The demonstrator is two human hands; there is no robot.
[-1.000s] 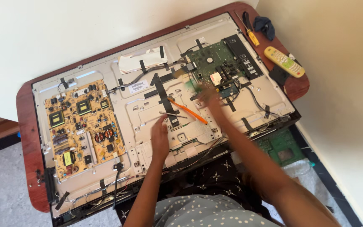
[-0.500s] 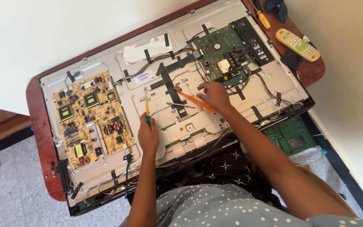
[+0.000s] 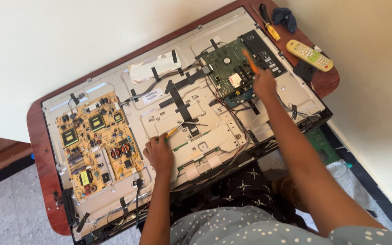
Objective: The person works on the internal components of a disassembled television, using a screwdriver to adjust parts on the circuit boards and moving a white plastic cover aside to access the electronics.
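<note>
Probing step: right hand (image 3: 265, 84) grips orange tool (image 3: 250, 60) over green board (image 3: 232, 72); left hand (image 3: 159, 154) grips yellow-handled tool (image 3: 172, 132) on metal chassis (image 3: 205, 127); next move needs precise tip placement.

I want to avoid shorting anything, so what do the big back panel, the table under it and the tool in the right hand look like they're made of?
Back panel: likely bare sheet metal, dull silver with stamped ribs. Table: apparently wood, glossy reddish-brown. Tool in the right hand: orange, probably plastic; its tip is too blurred to tell.

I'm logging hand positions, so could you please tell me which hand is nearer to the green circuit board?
Right. The right hand sits at the green circuit board's lower right edge; the left hand rests far off, lower left, on the metal panel.
</note>
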